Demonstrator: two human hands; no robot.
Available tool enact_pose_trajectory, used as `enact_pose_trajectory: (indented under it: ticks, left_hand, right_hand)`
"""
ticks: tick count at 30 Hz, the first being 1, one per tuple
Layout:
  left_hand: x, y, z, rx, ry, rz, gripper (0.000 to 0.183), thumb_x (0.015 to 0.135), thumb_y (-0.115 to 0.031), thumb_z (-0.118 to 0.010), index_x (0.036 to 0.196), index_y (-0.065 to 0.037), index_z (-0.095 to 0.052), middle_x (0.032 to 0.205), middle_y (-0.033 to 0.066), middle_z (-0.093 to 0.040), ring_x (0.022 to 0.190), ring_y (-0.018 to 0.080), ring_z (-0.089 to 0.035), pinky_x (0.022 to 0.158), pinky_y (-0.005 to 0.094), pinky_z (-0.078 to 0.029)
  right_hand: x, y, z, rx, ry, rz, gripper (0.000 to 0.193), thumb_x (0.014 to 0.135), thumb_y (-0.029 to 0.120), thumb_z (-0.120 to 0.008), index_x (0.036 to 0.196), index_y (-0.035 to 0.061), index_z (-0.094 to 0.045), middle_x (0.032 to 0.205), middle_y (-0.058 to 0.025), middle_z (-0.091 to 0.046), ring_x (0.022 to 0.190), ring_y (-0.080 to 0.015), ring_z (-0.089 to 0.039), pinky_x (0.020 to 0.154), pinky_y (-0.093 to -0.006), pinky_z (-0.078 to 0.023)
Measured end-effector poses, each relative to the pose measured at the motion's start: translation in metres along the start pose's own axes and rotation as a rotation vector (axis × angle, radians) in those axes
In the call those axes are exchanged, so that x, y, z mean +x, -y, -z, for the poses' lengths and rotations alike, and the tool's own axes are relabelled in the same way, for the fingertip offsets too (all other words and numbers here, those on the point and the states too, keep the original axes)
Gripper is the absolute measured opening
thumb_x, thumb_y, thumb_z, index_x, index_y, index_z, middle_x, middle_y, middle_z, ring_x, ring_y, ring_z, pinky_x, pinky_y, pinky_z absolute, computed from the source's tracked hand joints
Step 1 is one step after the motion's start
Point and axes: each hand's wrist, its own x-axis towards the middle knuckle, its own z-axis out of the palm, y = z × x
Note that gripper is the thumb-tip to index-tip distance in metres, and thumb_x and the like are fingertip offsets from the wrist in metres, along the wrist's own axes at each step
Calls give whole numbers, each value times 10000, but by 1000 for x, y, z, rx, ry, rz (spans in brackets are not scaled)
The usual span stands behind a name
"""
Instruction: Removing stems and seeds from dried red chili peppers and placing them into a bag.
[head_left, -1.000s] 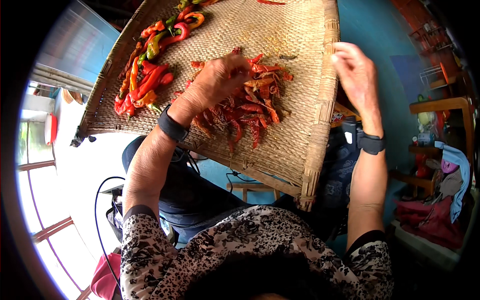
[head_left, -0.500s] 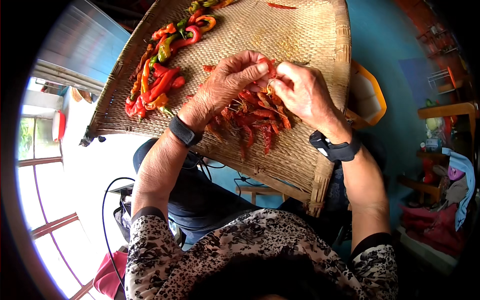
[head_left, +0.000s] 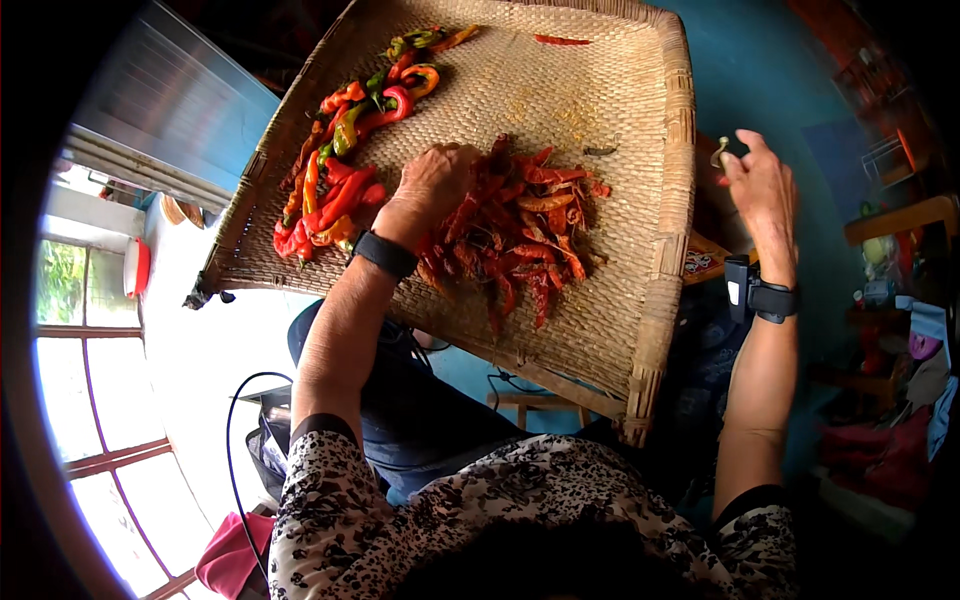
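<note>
A wide woven bamboo tray (head_left: 625, 215) holds a pile of dried red chili peppers (head_left: 540, 225) in its middle. My left hand (head_left: 430, 190) lies at the pile's left edge, fingers curled down; its fingertips and anything in them are hidden. Beyond the tray's right rim, my right hand (head_left: 765, 195) is raised with thumb and fingers pinched on a pale green chili stem (head_left: 720, 152). Fresh red, orange and green chili peppers (head_left: 340, 195) lie along the tray's left side, left of my left hand.
One thin red chili (head_left: 562, 40) lies near the tray's far edge, and a small dark piece (head_left: 600, 151) beside the pile. Below the right rim is a patterned yellow-edged container (head_left: 703, 258), partly hidden. The tray rests over my knees. A black cable (head_left: 232, 440) hangs at left.
My hands have parted from over the pile. The right has swung right past the tray's rim with a stem; the left has drawn back left and down to the chilies.
</note>
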Motion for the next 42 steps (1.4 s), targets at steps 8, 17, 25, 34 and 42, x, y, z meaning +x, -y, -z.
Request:
enact_pose_trajectory:
  ticks: [8,17,25,34,42]
  left_hand:
    - [-1,8,1,-154,-37,-42,194,788,-123,-601,968,-51,-609,847,145,-640,796,313,-629,700,402,-499]
    - [-22,-29,45,-1524,-2,91,47,892,-84,-604,914,-52,-577,749,26,-620,568,87,-567,496,211,-439]
    - [-19,-44,34,-1606,1,17,61,888,-59,-602,935,-23,-589,766,39,-626,626,111,-606,559,248,-513]
    - [-15,-14,34,-1477,-168,190,152,910,-76,-562,1027,20,-577,788,62,-618,663,145,-618,647,277,-527]
    - [-19,-49,42,-1400,-28,-113,93,865,-93,-639,939,-61,-594,843,22,-626,779,122,-610,714,260,-492]
  right_hand:
    - [-16,63,-32,544,-51,608,17,849,31,-600,847,36,-584,619,-59,-593,517,-132,-545,449,-271,-436]
    - [-42,123,-53,935,433,632,328,859,223,-643,1017,-61,-602,780,-143,-675,702,-197,-665,636,-283,-526]
    - [-36,112,-59,1064,298,446,198,890,199,-589,765,47,-566,662,-49,-609,582,-105,-578,507,-265,-464]
    - [7,9,-5,46,-244,230,156,864,147,-614,868,6,-550,740,-159,-635,685,-366,-611,595,-379,-497]
    - [-36,83,-40,891,370,536,292,868,255,-638,1024,10,-611,838,-126,-643,733,-177,-622,614,-318,-517]
